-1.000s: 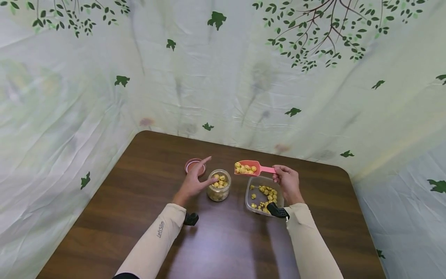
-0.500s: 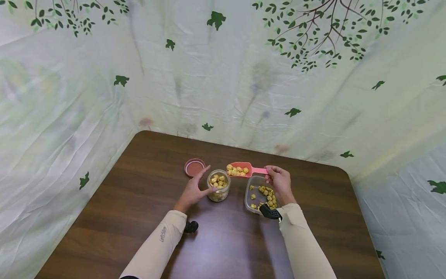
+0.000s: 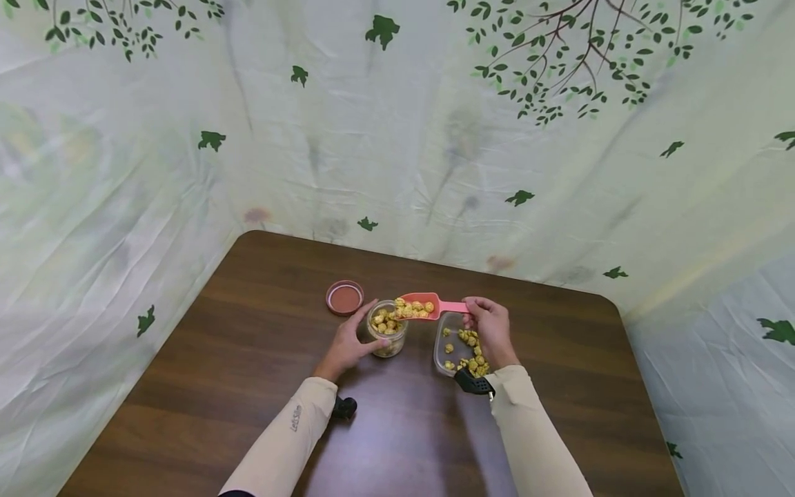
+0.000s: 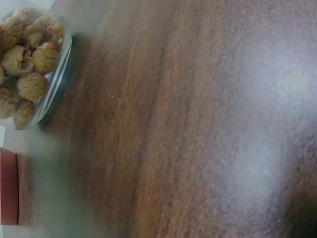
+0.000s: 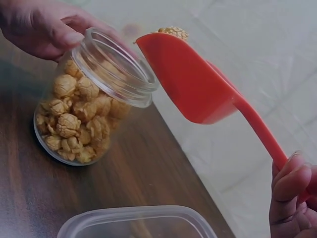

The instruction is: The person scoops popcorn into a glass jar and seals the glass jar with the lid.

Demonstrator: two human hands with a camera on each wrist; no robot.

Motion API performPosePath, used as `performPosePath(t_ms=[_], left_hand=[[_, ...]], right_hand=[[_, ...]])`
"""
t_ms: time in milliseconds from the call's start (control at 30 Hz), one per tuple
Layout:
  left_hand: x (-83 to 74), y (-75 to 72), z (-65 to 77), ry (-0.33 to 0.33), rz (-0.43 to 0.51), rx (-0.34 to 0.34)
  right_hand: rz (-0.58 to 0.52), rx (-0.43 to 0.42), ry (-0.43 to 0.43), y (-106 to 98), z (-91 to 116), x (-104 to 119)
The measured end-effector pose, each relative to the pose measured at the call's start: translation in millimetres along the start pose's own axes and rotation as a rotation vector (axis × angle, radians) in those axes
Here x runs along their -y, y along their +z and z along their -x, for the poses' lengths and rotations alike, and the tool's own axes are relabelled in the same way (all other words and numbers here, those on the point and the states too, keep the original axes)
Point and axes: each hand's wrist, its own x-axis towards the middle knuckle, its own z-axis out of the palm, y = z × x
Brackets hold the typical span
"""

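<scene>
My left hand [image 3: 344, 349] holds a clear glass jar [image 3: 389, 348] with thumb and fingers around its side. Caramel popcorn fills much of the jar, as the right wrist view shows through the glass [image 5: 81, 116]. Between the fingers of my right hand [image 3: 491, 330] is the handle of a red plastic scoop [image 5: 198, 79], loaded with popcorn [image 3: 415, 308]. The scoop's front edge overlaps the jar's mouth in the head view and stands right by the rim in the right wrist view. In the left wrist view, part of the popcorn jar [image 4: 29, 69] shows at upper left.
Below my right hand stands a clear plastic container [image 3: 439, 348] with several popcorn pieces [image 3: 478, 362], partly covered by that hand and wrist. A reddish jar lid [image 3: 345, 298] lies behind the left hand. Printed cloth [image 3: 428, 159] hangs along the back of the brown table [image 3: 248, 345].
My right hand has brought the loaded scoop leftward from above the plastic container to the jar's mouth. My left hand has closed from hovering by the jar to holding it.
</scene>
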Motion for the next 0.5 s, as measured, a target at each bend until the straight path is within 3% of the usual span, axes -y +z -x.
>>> performPosePath(t_ms=[500], left_hand=[[0.8,4.1,-0.5,-0.012,0.065,-0.032]], right_hand=[[0.035,0.018,-0.034,2.9,4.4,-0.6]])
